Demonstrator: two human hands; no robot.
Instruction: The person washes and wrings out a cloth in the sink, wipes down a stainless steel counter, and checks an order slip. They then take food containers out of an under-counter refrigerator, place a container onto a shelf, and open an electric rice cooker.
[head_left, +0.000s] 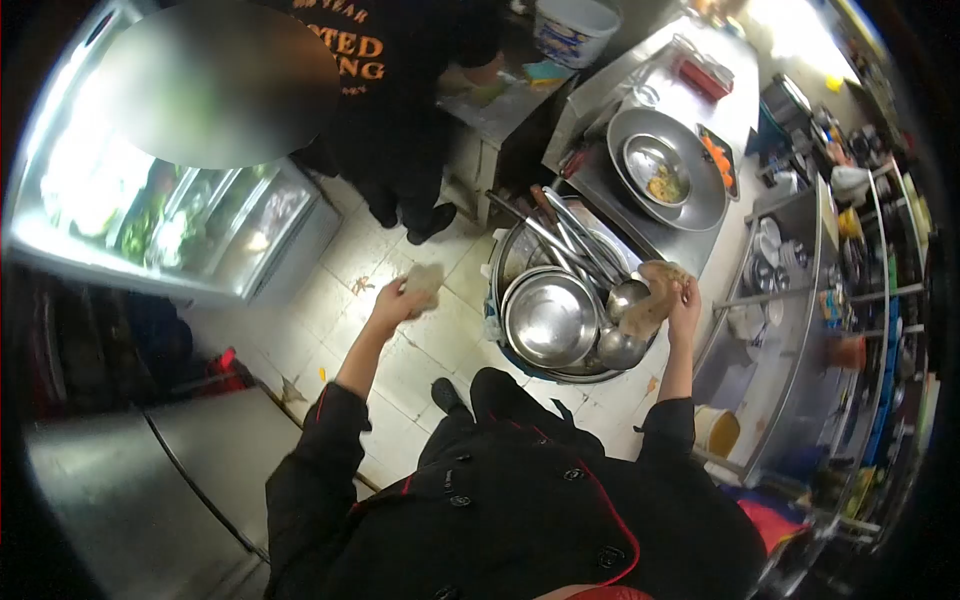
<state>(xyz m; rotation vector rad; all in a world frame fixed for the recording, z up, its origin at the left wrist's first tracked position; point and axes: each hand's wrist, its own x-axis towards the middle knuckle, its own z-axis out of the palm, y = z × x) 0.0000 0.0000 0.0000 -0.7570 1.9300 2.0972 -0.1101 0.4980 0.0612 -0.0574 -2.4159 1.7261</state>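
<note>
My left hand [398,303] is held out over the tiled floor, its fingers closed round a small pale greyish piece [426,284], blurred and too unclear to name. On the other side, my right hand [684,302] pinches a limp tan-brown cloth-like piece [655,300] that hangs at the right rim of a large round tub [492,290]. In that tub lie a wide steel bowl [552,318], ladles [622,350] with round cups, and several long-handled utensils [560,240] leaning to the upper left. The cloth-like piece partly covers the ladles.
A person in dark clothes [400,130] stands ahead at the left, by a lit glass-front cooler [290,225]. A large pan [700,195] holding a smaller bowl [650,150] sits on the steel counter [735,60]. Shelving [770,330] runs along the right; a steel cabinet [100,480] stands lower left.
</note>
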